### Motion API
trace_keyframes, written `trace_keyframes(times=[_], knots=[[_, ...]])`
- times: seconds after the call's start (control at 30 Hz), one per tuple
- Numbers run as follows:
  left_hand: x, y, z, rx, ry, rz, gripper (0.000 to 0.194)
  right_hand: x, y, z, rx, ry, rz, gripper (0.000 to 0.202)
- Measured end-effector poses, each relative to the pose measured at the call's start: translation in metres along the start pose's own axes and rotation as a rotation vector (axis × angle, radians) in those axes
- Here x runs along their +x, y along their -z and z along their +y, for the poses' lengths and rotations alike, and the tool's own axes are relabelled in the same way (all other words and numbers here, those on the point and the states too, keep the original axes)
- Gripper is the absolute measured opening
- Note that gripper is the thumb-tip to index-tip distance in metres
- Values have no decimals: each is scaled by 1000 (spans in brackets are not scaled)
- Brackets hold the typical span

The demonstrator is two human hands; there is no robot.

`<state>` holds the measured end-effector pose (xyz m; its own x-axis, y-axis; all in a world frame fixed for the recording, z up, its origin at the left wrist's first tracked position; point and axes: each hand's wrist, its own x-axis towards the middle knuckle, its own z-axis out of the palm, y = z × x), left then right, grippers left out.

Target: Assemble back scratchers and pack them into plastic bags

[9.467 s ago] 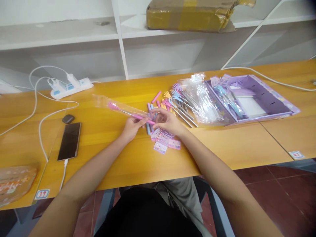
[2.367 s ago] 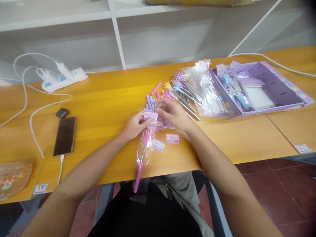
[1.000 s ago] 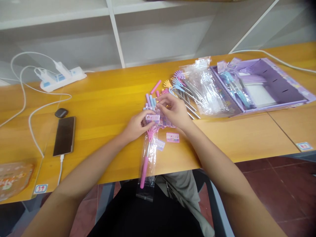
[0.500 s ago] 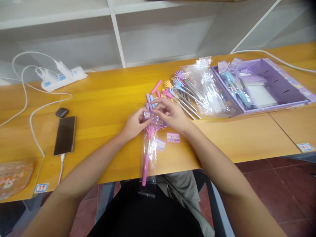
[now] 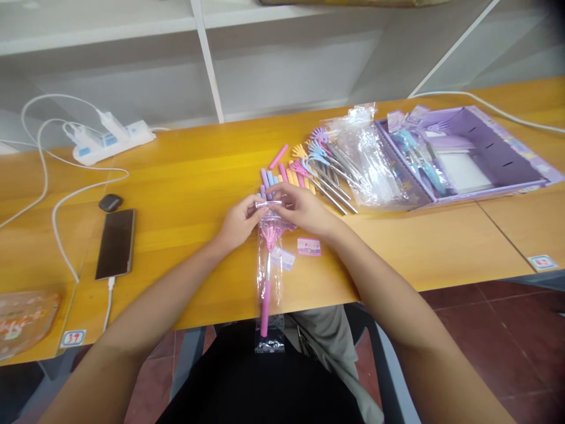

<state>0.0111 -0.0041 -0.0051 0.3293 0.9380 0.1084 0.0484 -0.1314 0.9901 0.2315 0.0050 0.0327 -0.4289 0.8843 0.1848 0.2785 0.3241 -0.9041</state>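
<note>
Bag [image 5: 276,294] of clear film, pinched at the top between both hands

Inside it, a pink hand-headed stick [image 5: 265,309], head up towards the fingers, handle pointing down past the tabletop [image 5: 212,300] edge and over the lap. At the bag's top, a narrow shiny strip [image 5: 269,204]; a moment ago, more of a printed card face on show there. Probably now turned edge-on or folded over, so less print visible and more control of the top end; impossible to tell which.

Left hand [image 5: 238,225]: thumb and fingers closed on the strip's left end. Right hand [image 5: 304,209]: thumb and fingers closed on its right end, with no clear gap at either pinch.

Partly behind the bag, a pale card [image 5: 282,258]; just right of it, a pink card [image 5: 308,247]. Beyond the bag's top, coloured tubes [image 5: 267,176]; beyond and to the right, metal rods [image 5: 329,191] with hand-shaped heads, then empty clear bags [image 5: 375,168] and, farther right, a purple box [image 5: 507,141]. Well left of the bag, a phone [image 5: 115,244].
</note>
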Motion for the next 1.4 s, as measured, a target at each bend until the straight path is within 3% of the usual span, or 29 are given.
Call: trace_keyframes(times=[0.1, 0.47, 0.63, 0.8, 0.9, 0.97, 1.03, 1.17, 1.23, 1.4], knots=[[1, -2, 1, -37, 2, 6, 31, -2, 4, -1, 74, -83, -88, 28], [6, 1, 6, -90, 75, 23, 41, -4, 5, -5, 129, -60, -115, 32], [6, 1, 9, -125, 74, 17, 44, 0, 4, 2, 109, -21, -1, 33], [1, 1, 13, -82, 128, -101, 48, 6, 8, 13, 126, -9, 213, 30], [-1, 1, 14, -98, 153, -155, 58, 8, 12, 14, 181, -26, 219, 32], [0, 1, 12, -155, 160, -150, 62, 8, 13, 14, 237, -36, 186, 36], [3, 1, 10, -244, 137, -74, 62, 6, 13, 11, 297, -62, 119, 39], [10, 2, 9, -441, 108, 189, 53, 0, 8, -2, 374, -187, -283, 36], [12, 4, 10, -519, 134, 245, 50, -3, 4, -8, 391, -201, -454, 35], [14, 8, 10, -586, 137, 277, 50, -4, -3, -10, 421, -172, -452, 35]])
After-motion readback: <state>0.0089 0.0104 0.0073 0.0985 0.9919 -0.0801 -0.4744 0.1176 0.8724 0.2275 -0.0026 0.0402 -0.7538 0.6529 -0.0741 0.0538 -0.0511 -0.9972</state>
